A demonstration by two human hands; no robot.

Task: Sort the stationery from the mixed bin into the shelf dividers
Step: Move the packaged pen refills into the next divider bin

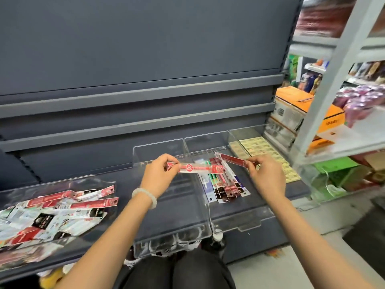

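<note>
**Shelf sorting: 2 packs in hand, mixed bin at far left**

Item 1. Mixed bin [62, 184], clear plastic, is set on the dark shelf [125, 236] at far left. A loose heap of carded stationery packs [52, 213] is held in it, red, white and black, overlapping.

Item 2. Left hand [158, 176], a pale bracelet [145, 197] at its wrist, is raised over the empty clear divider [177, 205]. A pen pack with a red label [193, 168] is pinched at its left end between thumb and fingers and held level.

Item 3. Middle divider [239, 217] is part filled; sorted packs [225, 184] are laid lengthwise in it.

Item 4. Right hand [266, 176] is held above that divider. A dark red pack [233, 160] is pinched by 1 end, tilted up to the left.

Item 5. Right divider [245, 132] is stocked with yellow labels [264, 151].

Risk, as judged: both packs are gripped at 1 end only, so either may slip or swing. The 2 reds look alike, so a pack could be dropped into the wrong divider.
</note>
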